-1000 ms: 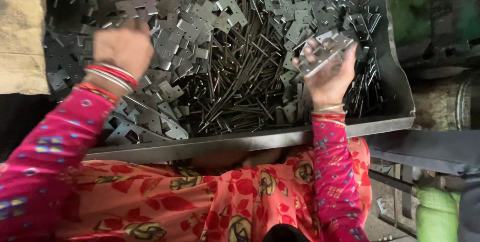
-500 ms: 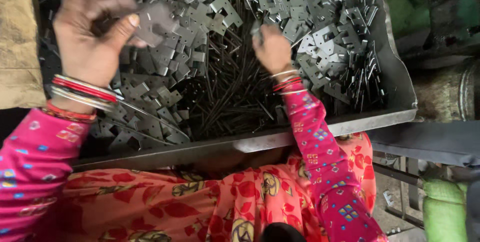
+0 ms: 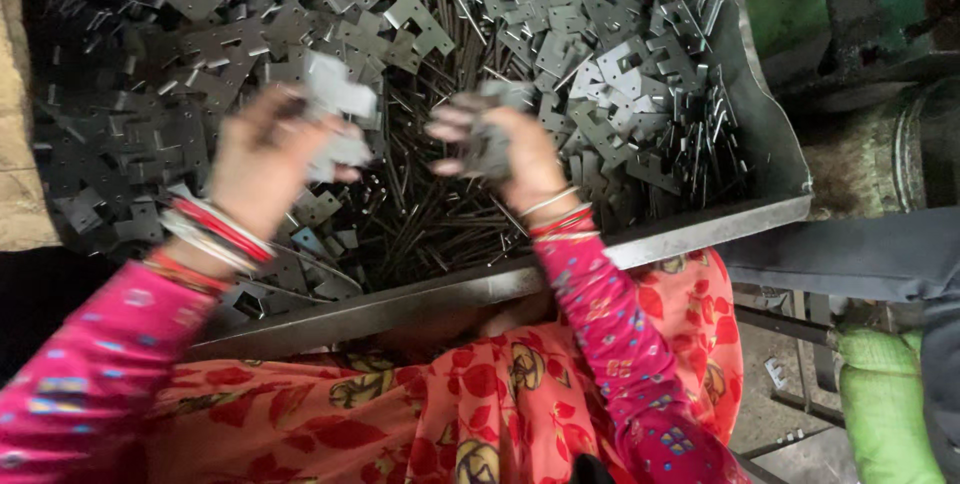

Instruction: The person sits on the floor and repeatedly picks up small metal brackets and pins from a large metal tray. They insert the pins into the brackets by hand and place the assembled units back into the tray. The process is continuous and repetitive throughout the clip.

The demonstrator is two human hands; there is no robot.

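Hovering over the metal tray (image 3: 640, 244), I see the left hand (image 3: 262, 156) pinching a flat grey plate (image 3: 338, 109) and the right hand (image 3: 505, 149) closed on another piece (image 3: 490, 139) (blurred), both lifted above the tray's heap of plates and pins (image 3: 420, 214).

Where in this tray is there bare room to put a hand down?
Hardly anywhere. Flat metal plates cover the tray's left and right, thin pins fill the middle strip. The left hand and right hand hold plates above it. Only the front rim is bare.
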